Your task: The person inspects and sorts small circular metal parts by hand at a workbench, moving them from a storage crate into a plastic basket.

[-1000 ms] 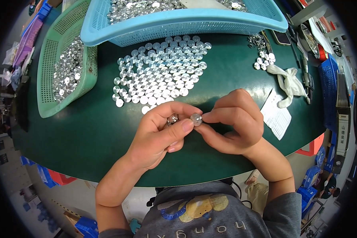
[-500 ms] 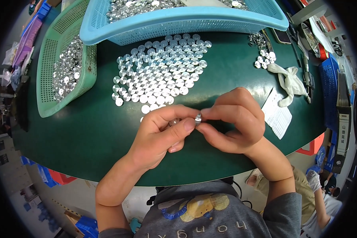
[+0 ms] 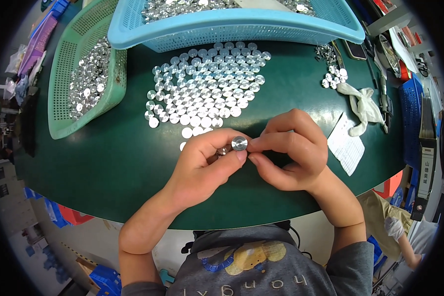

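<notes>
My left hand (image 3: 200, 170) pinches a small round shiny metal part (image 3: 239, 143) between thumb and forefinger, its flat ringed face turned up. A second metal part (image 3: 224, 150) sits in the curl of the same hand, partly hidden by the fingers. Curled in from the right, my right hand (image 3: 293, 153) has its fingertips at the right edge of the pinched part. Beyond the hands, many like metal parts (image 3: 197, 98) lie face up in rows on the green table (image 3: 128, 177); the nearest ones are partly covered by my left hand.
A blue basket (image 3: 241, 29) and a green basket (image 3: 118, 84), both with metal parts, stand at the back and left. On the right lie a small pile of parts (image 3: 334, 76), white gloves (image 3: 362, 106), a paper sheet (image 3: 348, 148) and a phone (image 3: 355, 50). Another person's gloved hand (image 3: 393, 227) shows lower right.
The pinched metal part has turned from edge-on to showing its flat face. Both hands stay nearly in place. The whole view has shifted slightly, and the person at lower right has moved.
</notes>
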The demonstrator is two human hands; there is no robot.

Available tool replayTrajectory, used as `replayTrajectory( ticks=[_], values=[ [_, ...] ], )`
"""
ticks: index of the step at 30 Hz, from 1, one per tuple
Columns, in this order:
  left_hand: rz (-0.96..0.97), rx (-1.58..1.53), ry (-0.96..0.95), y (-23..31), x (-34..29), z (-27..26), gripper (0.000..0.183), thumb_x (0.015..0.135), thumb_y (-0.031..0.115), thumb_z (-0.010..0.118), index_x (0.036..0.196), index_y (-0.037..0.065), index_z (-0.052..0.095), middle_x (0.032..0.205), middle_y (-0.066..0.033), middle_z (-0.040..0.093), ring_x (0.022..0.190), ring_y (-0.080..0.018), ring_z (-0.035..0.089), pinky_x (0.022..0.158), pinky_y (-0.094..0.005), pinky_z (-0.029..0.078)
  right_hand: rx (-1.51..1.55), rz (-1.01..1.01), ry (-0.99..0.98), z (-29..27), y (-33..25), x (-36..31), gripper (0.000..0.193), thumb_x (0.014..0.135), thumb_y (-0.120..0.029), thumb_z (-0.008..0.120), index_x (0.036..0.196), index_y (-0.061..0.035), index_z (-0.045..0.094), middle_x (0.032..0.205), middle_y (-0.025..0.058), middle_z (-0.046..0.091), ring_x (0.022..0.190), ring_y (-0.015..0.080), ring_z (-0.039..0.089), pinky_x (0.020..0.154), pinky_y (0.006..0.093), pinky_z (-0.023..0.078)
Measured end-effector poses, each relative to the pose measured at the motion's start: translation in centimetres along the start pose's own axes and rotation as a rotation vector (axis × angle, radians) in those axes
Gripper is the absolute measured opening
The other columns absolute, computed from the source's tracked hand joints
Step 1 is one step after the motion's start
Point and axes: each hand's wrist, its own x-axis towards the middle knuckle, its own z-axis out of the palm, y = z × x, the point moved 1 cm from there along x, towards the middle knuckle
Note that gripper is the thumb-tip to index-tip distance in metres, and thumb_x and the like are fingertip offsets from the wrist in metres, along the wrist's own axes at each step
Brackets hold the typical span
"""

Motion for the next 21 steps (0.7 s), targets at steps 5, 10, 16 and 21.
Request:
replayTrajectory(
  ticks=[5, 10, 16, 21],
  values=[
    [-0.041, -0.316, -0.031, 0.8, -0.8, -1.1, 0.021, 0.084, 0.015, 0.051, 0.099, 0.000, 0.052, 0.075, -0.0006, 0.048, 0.054, -0.0033, 0.038, 0.045, -0.0186, 0.030, 0.001, 0.001, -0.005, 0.3, -0.6, 1.0, 0.022, 0.055, -0.004, 0.068, 0.076, -0.0053, 0.062, 0.070, 0.0063, 0.054, 0.057, 0.0188, 0.051, 0.048, 0.0282, 0.037],
    [0.273, -0.636, 0.123, 5.0, -1.2, -5.3, 0.027, 0.084, 0.020, 0.042, 0.099, -0.002, 0.048, 0.088, -0.0103, 0.052, 0.062, -0.0145, 0.047, 0.048, -0.0255, 0.039, -0.103, 0.093, -0.003, -0.7, -0.3, 0.0, 0.017, 0.061, 0.005, 0.062, 0.076, -0.0004, 0.060, 0.071, 0.0107, 0.053, 0.058, 0.0202, 0.052, 0.050, 0.0268, 0.041],
    [0.545, -0.507, 0.707, 11.5, -3.3, -14.3, 0.027, 0.083, 0.017, 0.042, 0.099, -0.005, 0.045, 0.092, -0.0162, 0.050, 0.077, -0.0222, 0.050, 0.066, -0.0314, 0.045, -0.013, 0.104, -0.038, 0.2, 0.2, -0.1, 0.015, 0.064, 0.008, 0.059, 0.076, -0.0004, 0.058, 0.070, 0.0097, 0.053, 0.057, 0.0161, 0.051, 0.048, 0.0235, 0.039],
    [0.425, -0.542, 0.900, 12.9, -2.3, -18.7, 0.046, 0.084, 0.024, 0.040, 0.117, -0.008, 0.040, 0.120, -0.0221, 0.042, 0.103, -0.0298, 0.047, 0.090, -0.0393, 0.039, 0.031, 0.113, -0.005, 0.3, 0.7, -0.1, 0.013, 0.064, 0.008, 0.060, 0.075, -0.0001, 0.058, 0.071, 0.0082, 0.053, 0.056, 0.0136, 0.049, 0.048, 0.0227, 0.039]
  ],
)
